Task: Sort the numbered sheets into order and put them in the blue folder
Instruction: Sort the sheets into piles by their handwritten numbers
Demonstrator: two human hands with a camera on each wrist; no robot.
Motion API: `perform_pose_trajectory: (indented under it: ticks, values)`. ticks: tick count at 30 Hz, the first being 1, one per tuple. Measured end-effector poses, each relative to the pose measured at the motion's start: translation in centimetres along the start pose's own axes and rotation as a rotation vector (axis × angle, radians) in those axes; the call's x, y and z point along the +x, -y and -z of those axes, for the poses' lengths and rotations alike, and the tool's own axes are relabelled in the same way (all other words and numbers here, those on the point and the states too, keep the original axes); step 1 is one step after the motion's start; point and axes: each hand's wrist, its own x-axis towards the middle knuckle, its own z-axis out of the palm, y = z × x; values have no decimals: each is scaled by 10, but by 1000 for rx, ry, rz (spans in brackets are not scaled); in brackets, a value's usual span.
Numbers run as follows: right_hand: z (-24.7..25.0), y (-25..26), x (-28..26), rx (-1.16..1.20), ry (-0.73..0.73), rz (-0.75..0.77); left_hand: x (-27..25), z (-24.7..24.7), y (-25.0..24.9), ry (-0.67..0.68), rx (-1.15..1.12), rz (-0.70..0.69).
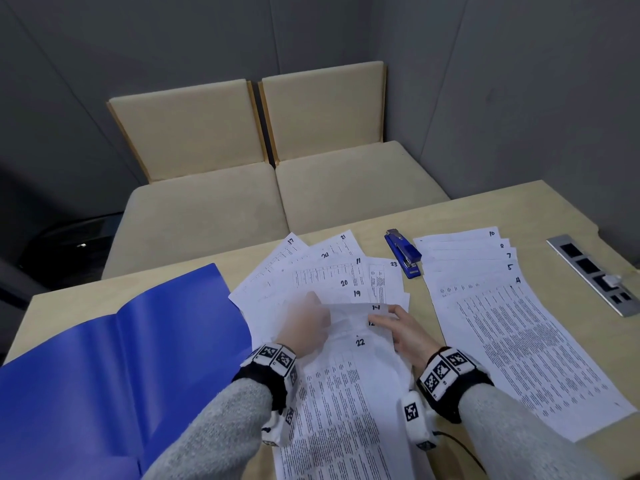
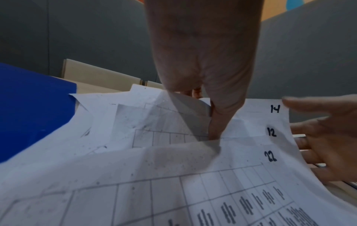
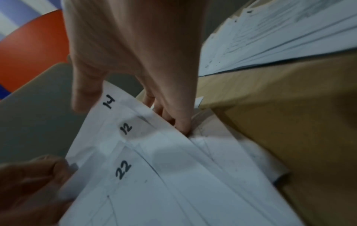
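Observation:
I hold a raised fan of printed sheets between both hands: sheet 14 (image 1: pixel 375 307), sheet 12 (image 2: pixel 272 131) and sheet 22 (image 1: pixel 360 342) show their corners. My left hand (image 1: pixel 317 318) pinches the fan's left part, with the thumb (image 2: pixel 217 122) on top and the fingers beneath. At the right edge my right hand (image 1: pixel 391 318) has its thumb (image 3: pixel 86 91) by the 14 and its fingers (image 3: pixel 173 119) under the paper. The blue folder (image 1: pixel 104 358) lies open at the left. Under the fan a loose spread of sheets (image 1: pixel 322 268) shows 17, 21, 24, 11, 23, 20, 19.
A second stepped pile (image 1: pixel 519 323) at the right shows 10, 8, 7, 5 and 4. A blue stapler (image 1: pixel 403 254) lies between the two piles. A metal socket strip (image 1: pixel 595 271) is set into the table (image 1: pixel 69 306) at the far right. Beige seats (image 1: pixel 277 188) stand behind.

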Motion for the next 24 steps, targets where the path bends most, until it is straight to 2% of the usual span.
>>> perform_pose_trajectory:
  ticks: [5, 13, 18, 24]
  values:
    - [-9, 1, -3, -121, -55, 56, -1, 1, -2, -6, 14, 4]
    - [-16, 7, -9, -23, -32, 51, -2, 6, -7, 6, 26, 17]
    - [-15, 7, -7, -19, -26, 2, -4, 6, -6, -16, -37, 12]
    - [-15, 6, -8, 19, -72, 47, -6, 8, -7, -70, -195, 34]
